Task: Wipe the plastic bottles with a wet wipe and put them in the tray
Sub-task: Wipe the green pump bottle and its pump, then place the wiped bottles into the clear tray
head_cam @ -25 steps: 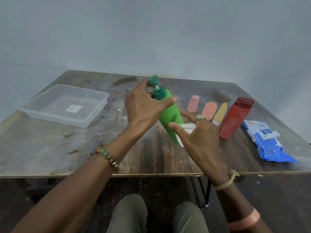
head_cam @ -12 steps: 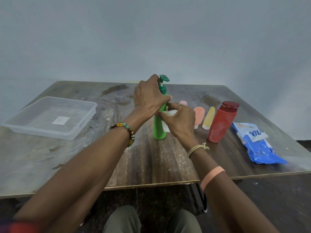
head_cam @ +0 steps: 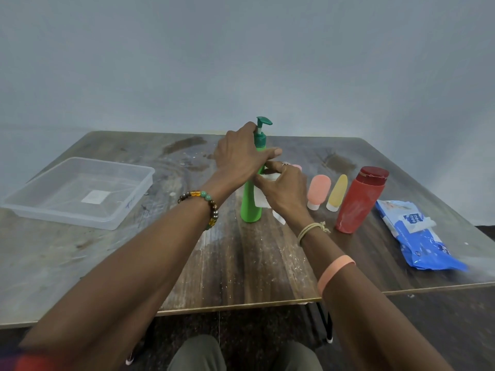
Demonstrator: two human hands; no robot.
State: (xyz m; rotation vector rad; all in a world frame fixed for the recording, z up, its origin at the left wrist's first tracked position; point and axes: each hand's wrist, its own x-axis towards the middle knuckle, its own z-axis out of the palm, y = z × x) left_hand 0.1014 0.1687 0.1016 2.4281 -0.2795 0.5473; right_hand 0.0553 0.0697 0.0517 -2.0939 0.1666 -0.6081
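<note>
Mid-table, upright: green pump bottle point(head_cam: 250, 207) stands on the table point(head_cam: 241, 263), its middle hidden by both hands.
Left hand point(head_cam: 237, 156): fingers curled round the bottle's neck, below the pump.
Right hand point(head_cam: 284, 191): fingers press a wet wipe point(head_cam: 261, 200) to the bottle's side; the wipe is mostly covered.
Tray point(head_cam: 67, 219): well left of the bottle.
Right of the bottle: pink tube point(head_cam: 317, 190), yellow tube point(head_cam: 338, 192), red bottle point(head_cam: 359, 202).
Farthest right of the bottle: blue wipes pack point(head_cam: 420, 236), print blurred.
</note>
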